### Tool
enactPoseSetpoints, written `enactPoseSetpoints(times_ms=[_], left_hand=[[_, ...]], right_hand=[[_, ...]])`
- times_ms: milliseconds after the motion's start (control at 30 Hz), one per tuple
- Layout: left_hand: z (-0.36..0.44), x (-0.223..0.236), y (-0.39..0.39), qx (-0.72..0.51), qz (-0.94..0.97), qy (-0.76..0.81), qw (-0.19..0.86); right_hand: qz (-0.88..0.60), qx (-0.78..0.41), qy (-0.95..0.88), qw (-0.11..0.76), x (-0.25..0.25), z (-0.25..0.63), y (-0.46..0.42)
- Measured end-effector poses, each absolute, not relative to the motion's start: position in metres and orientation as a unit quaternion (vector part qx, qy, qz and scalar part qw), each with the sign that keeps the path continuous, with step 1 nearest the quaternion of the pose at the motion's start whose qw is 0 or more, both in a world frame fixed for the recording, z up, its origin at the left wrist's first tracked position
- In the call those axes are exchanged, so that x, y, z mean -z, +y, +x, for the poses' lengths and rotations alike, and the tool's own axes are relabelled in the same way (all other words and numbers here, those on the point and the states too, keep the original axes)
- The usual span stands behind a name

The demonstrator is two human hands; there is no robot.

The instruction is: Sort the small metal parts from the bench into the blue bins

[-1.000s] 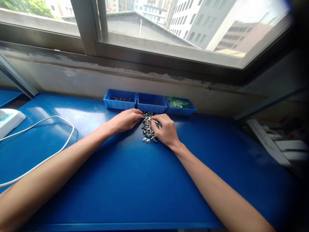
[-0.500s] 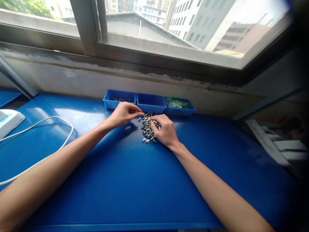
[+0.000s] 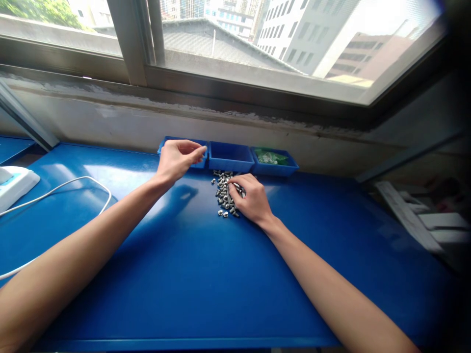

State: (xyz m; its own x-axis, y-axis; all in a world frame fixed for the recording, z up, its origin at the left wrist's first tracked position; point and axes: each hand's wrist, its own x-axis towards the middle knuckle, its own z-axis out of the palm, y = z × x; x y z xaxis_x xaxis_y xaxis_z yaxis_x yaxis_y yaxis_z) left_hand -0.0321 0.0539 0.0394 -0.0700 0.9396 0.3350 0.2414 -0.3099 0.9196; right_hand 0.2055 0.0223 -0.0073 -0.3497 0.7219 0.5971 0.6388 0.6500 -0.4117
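My left hand (image 3: 180, 158) hovers over the left blue bin (image 3: 162, 153), covering most of it. Its thumb and fingers are pinched together; whatever is between them is too small to make out. A loose pile of small metal screws (image 3: 222, 192) lies on the blue table in front of the bins. At the pile's right side rests my right hand (image 3: 250, 197), thumb and forefinger closed down among the screws. Its fingers partly hide the pile, and I cannot make out what they grip.
The middle blue bin (image 3: 231, 158) and a right blue bin (image 3: 275, 169) with a green bag (image 3: 271, 157) stand against the wall beneath the window. On the left, a white cable (image 3: 85, 177) curves over the table (image 3: 206, 284) near a white power strip (image 3: 20, 185).
My left hand has moved up and left, from the edge of the screw pile to above the left bin. My right hand has stayed at the pile.
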Motion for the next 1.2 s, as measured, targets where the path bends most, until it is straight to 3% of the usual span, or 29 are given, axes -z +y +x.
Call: enactPoseSetpoints(times_ms=[100, 367, 767, 1200], left_hand=[[-0.044, -0.038, 0.06, -0.578, 0.562, 0.528, 0.267], [-0.035, -0.033, 0.054, -0.567, 0.597, 0.511, 0.245], [-0.019, -0.002, 0.048, -0.235, 0.909, 0.333, 0.084], [-0.025, -0.002, 0.052, -0.242, 0.9, 0.359, 0.056]], right_hand=[[-0.412, -0.053, -0.821, 0.391, 0.008, 0.206, 0.022], [-0.411, -0.052, -0.824, 0.386, 0.008, 0.206, 0.023], [-0.411, -0.044, -0.822, 0.392, 0.008, 0.205, 0.023], [-0.412, -0.048, -0.824, 0.386, 0.008, 0.205, 0.023]])
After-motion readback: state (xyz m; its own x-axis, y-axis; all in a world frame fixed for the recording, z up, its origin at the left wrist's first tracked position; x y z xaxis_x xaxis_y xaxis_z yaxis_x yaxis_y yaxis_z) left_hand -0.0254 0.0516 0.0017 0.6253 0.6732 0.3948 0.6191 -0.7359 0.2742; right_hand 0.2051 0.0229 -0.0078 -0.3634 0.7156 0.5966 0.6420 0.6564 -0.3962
